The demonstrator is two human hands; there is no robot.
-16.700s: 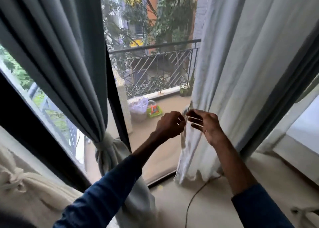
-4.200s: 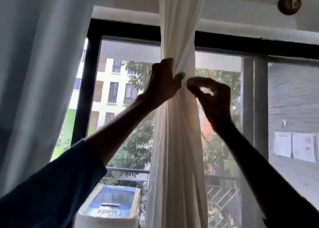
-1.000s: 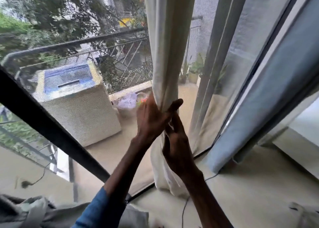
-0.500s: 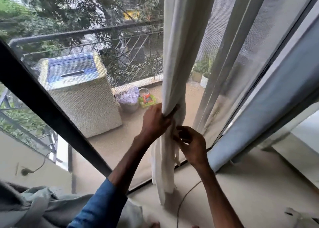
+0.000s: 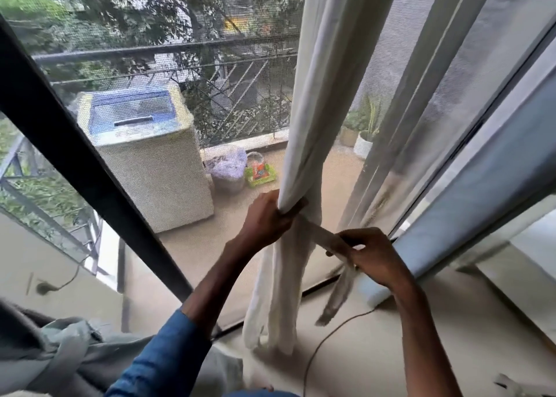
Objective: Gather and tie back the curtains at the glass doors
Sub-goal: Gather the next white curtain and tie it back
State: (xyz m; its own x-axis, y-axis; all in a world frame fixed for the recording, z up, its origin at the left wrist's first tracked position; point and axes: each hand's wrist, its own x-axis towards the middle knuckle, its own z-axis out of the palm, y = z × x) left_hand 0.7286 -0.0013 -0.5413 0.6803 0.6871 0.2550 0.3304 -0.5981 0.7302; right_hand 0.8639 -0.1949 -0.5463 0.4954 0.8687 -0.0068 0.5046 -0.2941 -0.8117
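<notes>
My left hand (image 5: 264, 219) clamps the bunched curtain (image 5: 304, 144), my right hand (image 5: 371, 253) pinches the tie strip (image 5: 323, 237) — tying stage, wrapping it round comes next, I reckon.

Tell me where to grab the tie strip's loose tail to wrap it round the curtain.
I'd pinch the tie strip just under the right hand, coming from the room side: its tail hangs free there, while the stretch above runs taut to the white curtain, which the left hand grips.
</notes>
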